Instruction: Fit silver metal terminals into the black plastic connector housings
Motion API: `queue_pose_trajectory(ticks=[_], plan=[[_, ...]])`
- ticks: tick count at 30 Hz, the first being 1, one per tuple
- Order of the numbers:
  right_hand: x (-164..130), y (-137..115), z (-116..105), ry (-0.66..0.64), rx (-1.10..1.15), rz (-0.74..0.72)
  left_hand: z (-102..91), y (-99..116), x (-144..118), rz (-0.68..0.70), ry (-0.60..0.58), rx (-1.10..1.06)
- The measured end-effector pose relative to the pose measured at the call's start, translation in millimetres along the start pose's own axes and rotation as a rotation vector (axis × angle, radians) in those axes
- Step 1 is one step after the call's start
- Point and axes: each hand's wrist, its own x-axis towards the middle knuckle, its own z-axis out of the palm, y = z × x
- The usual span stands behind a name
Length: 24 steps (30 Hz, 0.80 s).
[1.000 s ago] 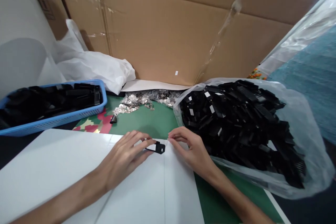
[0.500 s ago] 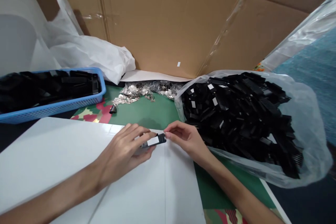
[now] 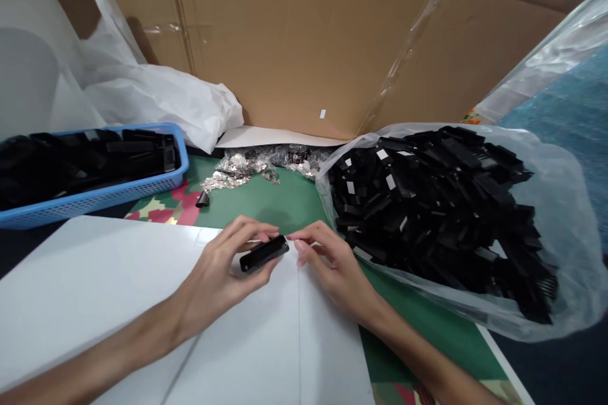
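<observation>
Over the white board [image 3: 247, 342], my left hand [image 3: 211, 278] grips a small black rectangular plastic case [image 3: 263, 254] between thumb and fingers. The case is tilted, with its glossy dark side facing me. My right hand [image 3: 335, 269] is at the right end of the case, with thumb and index finger brought close together. Whether those fingertips touch the case or pinch something tiny cannot be made out. Beyond the board lies a pile of small shiny metal pieces [image 3: 228, 178], partly in clear plastic, and a small black part [image 3: 202, 200] stands near it.
A clear plastic bag [image 3: 565, 202] full of black plastic parts [image 3: 446, 202] lies open on the right. On the left stands a blue basket [image 3: 95, 197] holding more black pieces. A cardboard box [image 3: 285, 38] rises behind, beside a white bag [image 3: 166, 98].
The case has been turned over: its white label faced up before and a dark glossy side shows now. Both hands have shifted slightly left.
</observation>
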Motion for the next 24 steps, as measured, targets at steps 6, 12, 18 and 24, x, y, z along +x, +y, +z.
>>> queue_pose_trajectory(ticks=[6, 12, 18, 24], plan=[[6, 0, -6, 0.107, 0.314, 0.116, 4.1, -6, -4, 0.090, -0.083, 0.106], [8, -1, -9, 0.011, 0.363, 0.184, 9.1, -7, -7, 0.155, -0.171, 0.147], [4, 2, -3, -0.043, 0.307, 0.217, 11.6, -3, -9, 0.162, -0.191, 0.162], [-1, 1, -2, 0.045, 0.167, 0.184, 12.1, -5, -9, 0.186, -0.216, 0.172]])
